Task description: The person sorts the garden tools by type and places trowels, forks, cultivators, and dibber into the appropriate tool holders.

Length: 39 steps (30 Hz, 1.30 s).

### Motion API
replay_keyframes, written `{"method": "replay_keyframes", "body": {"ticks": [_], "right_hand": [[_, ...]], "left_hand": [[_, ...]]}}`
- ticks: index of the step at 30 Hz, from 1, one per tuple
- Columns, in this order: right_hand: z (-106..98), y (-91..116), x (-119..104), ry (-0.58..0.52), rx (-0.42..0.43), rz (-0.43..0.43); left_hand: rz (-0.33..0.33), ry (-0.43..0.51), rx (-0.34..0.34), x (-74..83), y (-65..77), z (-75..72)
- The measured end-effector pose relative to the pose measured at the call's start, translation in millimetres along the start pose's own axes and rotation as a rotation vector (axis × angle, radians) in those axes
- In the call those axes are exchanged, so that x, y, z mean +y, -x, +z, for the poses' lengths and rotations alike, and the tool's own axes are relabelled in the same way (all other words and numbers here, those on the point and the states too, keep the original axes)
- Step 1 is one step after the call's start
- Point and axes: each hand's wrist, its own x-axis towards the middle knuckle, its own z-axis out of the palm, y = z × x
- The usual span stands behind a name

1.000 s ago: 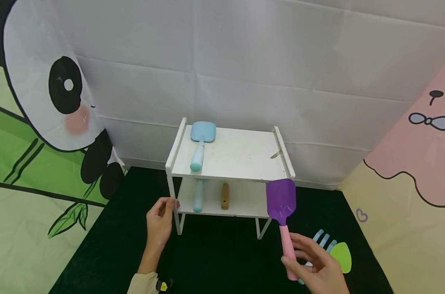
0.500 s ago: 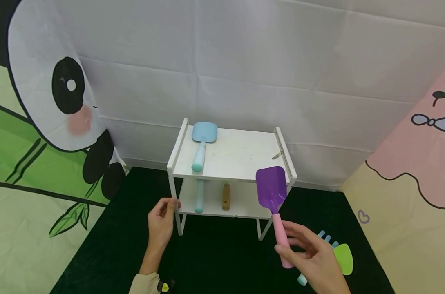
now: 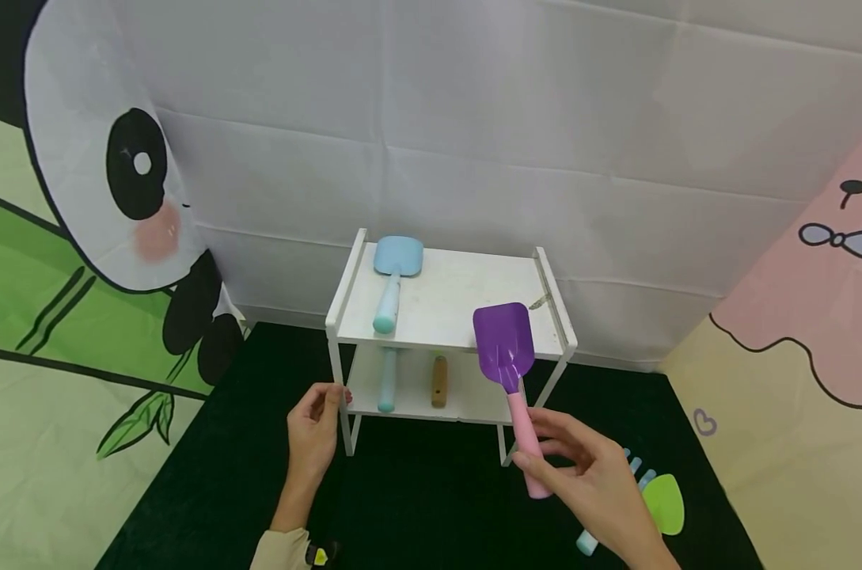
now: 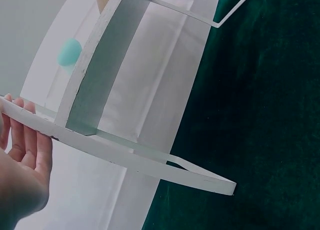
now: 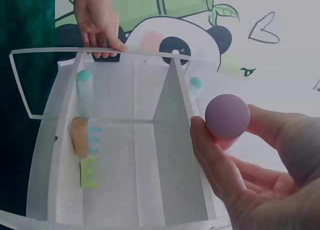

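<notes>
My right hand [image 3: 587, 471] pinches the pink handle of a purple-headed spatula [image 3: 505, 340], head up, before the right front of a white two-tier shelf [image 3: 466, 293]. In the right wrist view, the round end of its handle [image 5: 227, 115] faces the camera. At the left, my left hand [image 3: 313, 435] grips the shelf's side leg, its fingers [image 4: 30, 140] curled round the white bar in the left wrist view. On the top tier lies a light-blue spatula [image 3: 395, 273]. A light-blue handle [image 3: 387, 380] and a wooden handle [image 3: 439, 381] lie on the lower tier.
A tool with blue tines and a light-blue handle [image 3: 587, 542] lies on the dark green cloth [image 3: 416, 499] at the right, beside a lime-green tool head [image 3: 664, 503]. My right hand partly covers them. A white sheet [image 3: 473, 119] hangs behind the shelf.
My right hand has carried the purple spatula left and upward, from the shelf's right front corner to overlapping the top tier's front edge. The left hand stays on the leg.
</notes>
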Motion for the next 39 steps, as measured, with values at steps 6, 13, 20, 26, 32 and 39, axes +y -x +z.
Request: {"method": "replay_keyframes", "body": {"ticks": [6,13,20,26,32,39], "right_hand": [[1.7,-15.0,-6.6,0.036,-0.01,-0.09],[5.0,-27.8,-12.0,0.024,-0.023,-0.118],[5.6,-41.3,-15.3,0.032,-0.062,-0.141],[6.3,-53.5,-20.3,0.02,-0.078,-0.102],[5.6,-60.7,-26.2,0.036,-0.089,-0.083],[3.9,-69.3,-34.9,0.033,-0.085,-0.019]], "left_hand": [[-0.006,-0.01,0.006,-3.8,-0.2,0.4],[-0.006,-0.005,-0.014,18.9,4.2,0.8],[-0.012,-0.02,-0.02,30.4,6.6,1.5],[0.009,-0.006,-0.013,28.7,6.0,0.5],[0.022,-0.001,-0.009,28.1,6.2,1.6],[0.014,0.003,-0.009,28.4,6.8,2.2]]}}
